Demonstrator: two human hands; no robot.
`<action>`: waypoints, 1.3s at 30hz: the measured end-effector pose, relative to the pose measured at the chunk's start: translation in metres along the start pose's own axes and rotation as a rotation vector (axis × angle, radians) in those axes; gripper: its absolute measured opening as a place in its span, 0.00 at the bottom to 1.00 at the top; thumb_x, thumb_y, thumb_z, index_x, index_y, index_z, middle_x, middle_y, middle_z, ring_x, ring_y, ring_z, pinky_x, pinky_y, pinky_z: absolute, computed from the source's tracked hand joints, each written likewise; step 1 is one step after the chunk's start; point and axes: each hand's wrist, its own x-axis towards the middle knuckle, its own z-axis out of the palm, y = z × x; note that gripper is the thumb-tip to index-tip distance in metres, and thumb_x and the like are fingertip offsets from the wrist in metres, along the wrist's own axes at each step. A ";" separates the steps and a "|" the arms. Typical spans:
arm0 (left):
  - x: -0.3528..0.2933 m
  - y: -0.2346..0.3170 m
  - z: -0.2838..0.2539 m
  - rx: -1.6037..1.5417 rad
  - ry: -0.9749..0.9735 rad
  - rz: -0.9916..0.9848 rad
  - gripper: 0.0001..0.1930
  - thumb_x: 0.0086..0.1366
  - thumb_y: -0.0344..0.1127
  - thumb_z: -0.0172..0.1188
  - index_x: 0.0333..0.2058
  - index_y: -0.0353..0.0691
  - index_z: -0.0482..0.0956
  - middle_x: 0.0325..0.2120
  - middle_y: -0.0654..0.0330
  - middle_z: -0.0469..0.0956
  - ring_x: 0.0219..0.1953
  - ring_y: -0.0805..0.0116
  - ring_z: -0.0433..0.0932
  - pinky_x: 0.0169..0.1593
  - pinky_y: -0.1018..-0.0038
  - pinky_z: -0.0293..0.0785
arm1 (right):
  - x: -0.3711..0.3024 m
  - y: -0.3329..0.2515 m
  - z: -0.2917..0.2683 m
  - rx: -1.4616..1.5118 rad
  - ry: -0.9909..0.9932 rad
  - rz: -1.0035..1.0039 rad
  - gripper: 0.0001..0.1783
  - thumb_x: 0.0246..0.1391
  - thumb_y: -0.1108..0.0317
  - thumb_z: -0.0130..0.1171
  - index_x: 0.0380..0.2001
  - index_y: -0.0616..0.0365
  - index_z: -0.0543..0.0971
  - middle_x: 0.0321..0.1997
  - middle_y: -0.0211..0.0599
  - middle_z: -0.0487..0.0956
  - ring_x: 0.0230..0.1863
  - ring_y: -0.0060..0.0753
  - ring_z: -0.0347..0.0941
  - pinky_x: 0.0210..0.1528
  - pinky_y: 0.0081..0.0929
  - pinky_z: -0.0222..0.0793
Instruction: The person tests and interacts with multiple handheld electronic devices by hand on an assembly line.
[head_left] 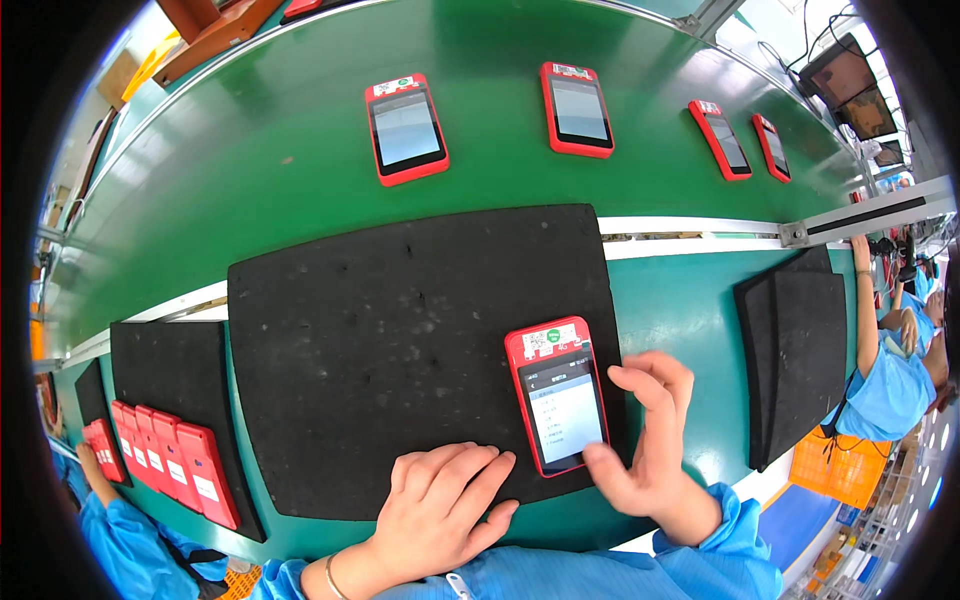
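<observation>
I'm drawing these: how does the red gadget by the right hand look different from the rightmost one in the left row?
The mat gadget, by the right hand, shows a lit screen; the row gadget shows a red side with a white label. The mat gadget lies by itself; the row gadget sits close beside other red gadgets. Both are red and rest on black mats.

"How do your hands look from your end?"

"I have my left hand [436, 500] near six o'clock, back upward, fingers loosely bent toward between one and two, its wrist at seven."

"And the right?"

"I see my right hand [652, 452] at four, fingers curled and pointing toward eleven, thumb stretched toward ten, a clear gap between them. Its wrist lies toward five."
</observation>
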 end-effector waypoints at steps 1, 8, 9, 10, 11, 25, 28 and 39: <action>0.000 0.000 0.000 -0.011 -0.001 -0.004 0.23 0.53 0.43 0.66 0.48 0.44 0.79 0.46 0.63 0.73 0.49 0.67 0.72 0.49 0.69 0.64 | -0.003 -0.007 -0.001 -0.042 -0.052 0.021 0.44 0.37 0.64 0.71 0.58 0.64 0.64 0.54 0.55 0.64 0.53 0.48 0.59 0.55 0.40 0.57; -0.002 -0.001 -0.004 -0.081 -0.002 0.003 0.26 0.52 0.41 0.68 0.50 0.41 0.76 0.47 0.60 0.72 0.51 0.64 0.71 0.49 0.67 0.65 | -0.013 -0.032 0.030 -0.296 -0.003 0.062 0.56 0.34 0.50 0.77 0.62 0.64 0.60 0.53 0.52 0.64 0.49 0.49 0.60 0.49 0.43 0.56; -0.003 -0.001 -0.005 -0.082 0.004 0.007 0.26 0.52 0.41 0.68 0.50 0.41 0.76 0.47 0.60 0.72 0.51 0.64 0.71 0.49 0.67 0.65 | -0.014 -0.031 0.033 -0.326 0.018 0.059 0.54 0.34 0.50 0.77 0.61 0.63 0.63 0.52 0.51 0.65 0.48 0.49 0.60 0.48 0.43 0.56; -0.004 -0.001 -0.007 -0.107 -0.007 0.003 0.27 0.52 0.41 0.68 0.51 0.40 0.76 0.48 0.59 0.72 0.51 0.62 0.71 0.50 0.66 0.66 | -0.013 -0.033 0.032 -0.331 0.022 0.052 0.54 0.34 0.50 0.77 0.61 0.63 0.63 0.52 0.51 0.65 0.48 0.49 0.60 0.48 0.43 0.56; -0.004 -0.001 -0.008 -0.132 -0.017 -0.002 0.27 0.52 0.41 0.68 0.51 0.39 0.75 0.48 0.58 0.72 0.52 0.60 0.71 0.50 0.66 0.67 | -0.012 -0.035 0.031 -0.364 0.009 0.053 0.52 0.34 0.50 0.76 0.60 0.62 0.64 0.52 0.51 0.65 0.47 0.48 0.61 0.47 0.42 0.56; -0.012 -0.010 -0.013 -0.228 0.021 0.019 0.30 0.49 0.37 0.70 0.51 0.35 0.74 0.48 0.54 0.71 0.50 0.54 0.70 0.51 0.64 0.70 | -0.005 -0.043 0.032 -0.484 -0.036 0.087 0.45 0.34 0.51 0.75 0.56 0.57 0.69 0.50 0.46 0.65 0.46 0.45 0.61 0.47 0.40 0.55; -0.012 -0.010 -0.013 -0.236 0.029 0.024 0.31 0.47 0.36 0.71 0.51 0.35 0.74 0.47 0.53 0.70 0.49 0.53 0.70 0.51 0.63 0.71 | -0.006 -0.043 0.035 -0.467 -0.015 0.097 0.46 0.33 0.52 0.76 0.56 0.59 0.69 0.50 0.45 0.66 0.46 0.45 0.61 0.48 0.40 0.54; -0.012 -0.015 -0.013 -0.277 0.014 0.026 0.28 0.53 0.39 0.68 0.51 0.35 0.73 0.48 0.54 0.71 0.52 0.56 0.70 0.52 0.65 0.69 | -0.006 -0.038 0.040 -0.471 0.067 0.059 0.43 0.34 0.62 0.73 0.56 0.60 0.66 0.48 0.48 0.68 0.46 0.48 0.63 0.48 0.42 0.57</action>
